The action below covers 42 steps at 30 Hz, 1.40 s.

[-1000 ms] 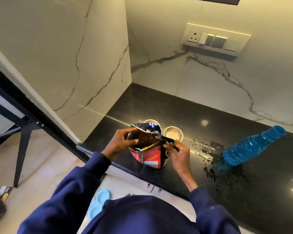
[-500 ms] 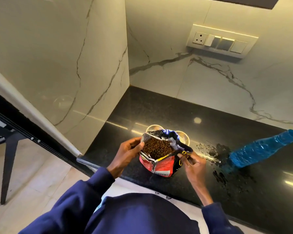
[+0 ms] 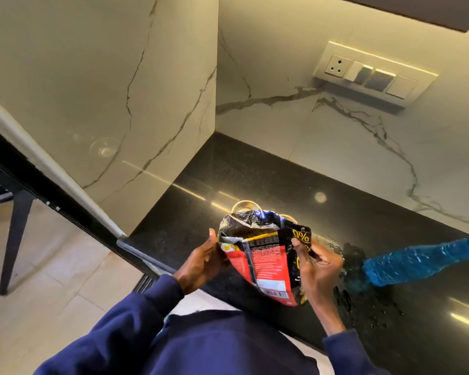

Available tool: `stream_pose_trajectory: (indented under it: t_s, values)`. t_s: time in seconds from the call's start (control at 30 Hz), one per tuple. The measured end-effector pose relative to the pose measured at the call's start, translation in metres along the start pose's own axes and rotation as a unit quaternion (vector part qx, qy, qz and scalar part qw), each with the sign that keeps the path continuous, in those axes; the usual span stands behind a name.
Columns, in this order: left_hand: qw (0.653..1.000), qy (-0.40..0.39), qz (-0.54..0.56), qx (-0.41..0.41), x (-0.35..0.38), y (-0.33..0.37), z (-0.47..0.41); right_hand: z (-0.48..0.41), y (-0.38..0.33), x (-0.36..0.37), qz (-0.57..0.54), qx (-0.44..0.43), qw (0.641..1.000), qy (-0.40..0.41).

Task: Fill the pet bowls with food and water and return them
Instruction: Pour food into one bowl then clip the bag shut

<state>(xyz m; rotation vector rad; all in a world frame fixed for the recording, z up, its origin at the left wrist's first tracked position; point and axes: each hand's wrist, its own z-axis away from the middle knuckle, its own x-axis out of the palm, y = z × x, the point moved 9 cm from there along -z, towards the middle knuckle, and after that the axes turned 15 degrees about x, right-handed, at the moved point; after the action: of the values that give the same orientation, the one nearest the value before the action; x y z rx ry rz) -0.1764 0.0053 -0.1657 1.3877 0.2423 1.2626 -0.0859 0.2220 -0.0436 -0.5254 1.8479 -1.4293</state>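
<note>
I hold a red and black pet food bag (image 3: pixel 266 261) above the black counter, its torn mouth tipped away from me toward the bowls. My left hand (image 3: pixel 201 262) grips the bag's left side and my right hand (image 3: pixel 318 269) grips its right side. Two small pale bowls stand just behind the bag: the left bowl (image 3: pixel 244 205) shows its far rim, and only a sliver of the right bowl (image 3: pixel 288 217) shows. Their contents are hidden by the bag.
A blue water bottle (image 3: pixel 423 262) lies on its side on the counter (image 3: pixel 255 171) at the right, with spilled water (image 3: pixel 352 255) around its base. Marble walls close the counter's left and back. A socket panel (image 3: pixel 374 77) sits on the back wall. Tiled floor and a dark table leg are at the left.
The bag has been lifted off the counter and tilted forward, so the kibble inside no longer shows. Both hands moved up with it. The bottle has not moved.
</note>
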Motion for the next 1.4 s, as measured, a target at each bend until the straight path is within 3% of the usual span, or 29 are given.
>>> stream_pose_trajectory:
  t_s: [0.23, 0.9, 1.4]
  values:
    - [0.992, -0.124, -0.003, -0.024, 0.048, -0.044, -0.024, -0.017, -0.001, -0.026, 0.104, -0.010, 0.993, 0.047]
    - [0.992, -0.100, 0.022, -0.071, 0.037, -0.080, -0.089, -0.087, -0.022, 0.046, 0.354, -0.051, 0.934, 0.005]
    - [0.983, -0.149, 0.048, -0.098, 0.043, -0.084, -0.093, -0.105, -0.023, 0.069, 0.397, -0.046, 0.917, -0.009]
